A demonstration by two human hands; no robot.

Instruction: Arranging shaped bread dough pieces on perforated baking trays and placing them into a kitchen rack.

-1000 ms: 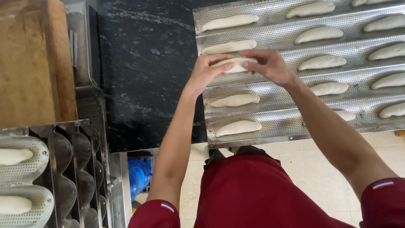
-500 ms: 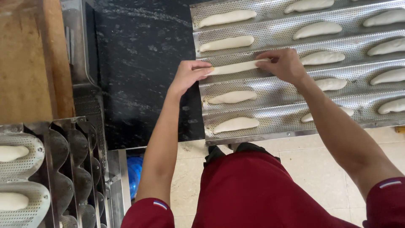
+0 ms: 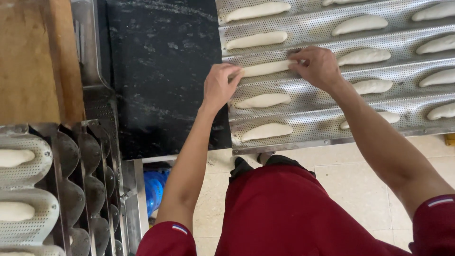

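Perforated shiny metal tray (image 3: 308, 90), matt soft dough piece (image 3: 265, 68), speckled black stone counter (image 3: 161, 71).

Bakery, perforated baguette tray (image 3: 303, 90) with raw dough pieces (image 3: 256, 40), stacked trays (image 3: 71, 189)

Beige tiled floor (image 3: 360, 189), black speckled counter (image 3: 161, 71).

Both hands press the ends of a long dough piece (image 3: 266, 68) in a groove of the perforated metal tray (image 3: 308, 102): left hand (image 3: 220, 85), right hand (image 3: 318, 66). Other shaped loaves (image 3: 263, 100) fill neighbouring grooves.
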